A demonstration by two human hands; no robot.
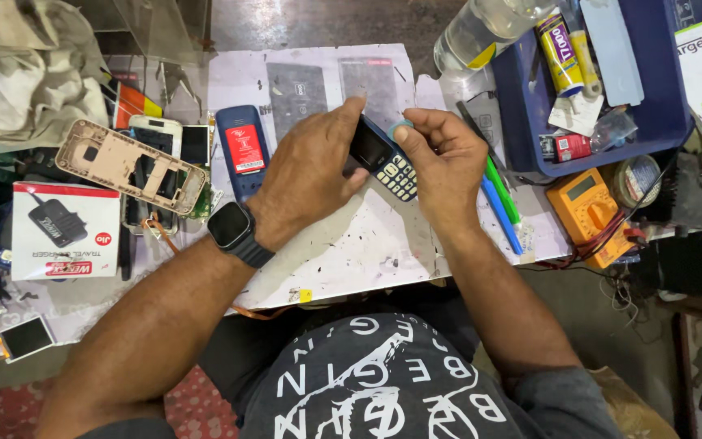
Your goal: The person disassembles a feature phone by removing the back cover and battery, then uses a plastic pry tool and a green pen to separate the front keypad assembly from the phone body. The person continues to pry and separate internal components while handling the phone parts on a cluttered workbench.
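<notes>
A small dark blue keypad phone (383, 159) with a black screen and white keys is held above the white work mat (351, 244). My left hand (312, 172) grips its upper end from the left, a black smartwatch (231, 227) on the wrist. My right hand (442, 159) holds the keypad end and pinches a small pale blue-green pick (400, 126) against the phone's top edge.
To the left lie a blue phone back with a red battery (243, 151), a beige phone frame (130, 165), a white phone (154, 134) and a white charger box (65, 230). At right stand a blue tray (660, 122) of glue tubes, an orange multimeter (591, 205), green and blue tools (500, 199) and a clear bottle (477, 32).
</notes>
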